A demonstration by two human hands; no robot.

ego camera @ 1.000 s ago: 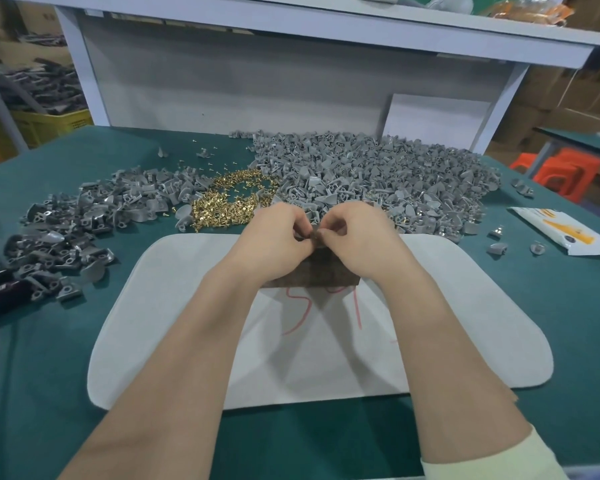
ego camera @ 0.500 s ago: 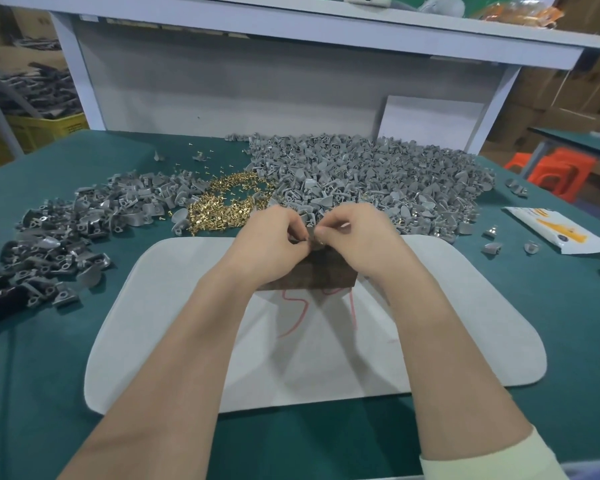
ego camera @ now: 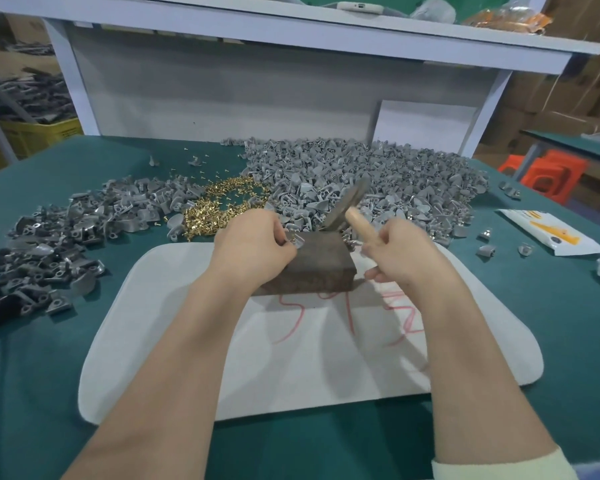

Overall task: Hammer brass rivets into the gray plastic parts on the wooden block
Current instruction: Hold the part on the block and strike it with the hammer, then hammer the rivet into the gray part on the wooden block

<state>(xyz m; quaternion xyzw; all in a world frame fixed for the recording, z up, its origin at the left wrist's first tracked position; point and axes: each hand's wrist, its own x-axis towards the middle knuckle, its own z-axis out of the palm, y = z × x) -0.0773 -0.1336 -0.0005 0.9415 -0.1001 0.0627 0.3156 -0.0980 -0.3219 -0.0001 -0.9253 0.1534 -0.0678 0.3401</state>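
Leaving the wooden block (ego camera: 317,268), right hand (ego camera: 402,252) now grips a hammer (ego camera: 352,216).

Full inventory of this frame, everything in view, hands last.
wooden block: 1, dark brown, on the mat, centre
hammer: 1, wooden handle and gray metal head, raised over the block's far right corner
gray part: 1, gray, on the block's top, far left
brass rivets: heap, gold, on the table beyond the left hand
light gray parts: large heap, far centre to right
darker gray parts: heap, left side
mat: 1, white with red scrawl, on the table
table: 1, green
packet: 1, white and orange, right side
left hand: pinches the gray part
right hand: grips the hammer handle
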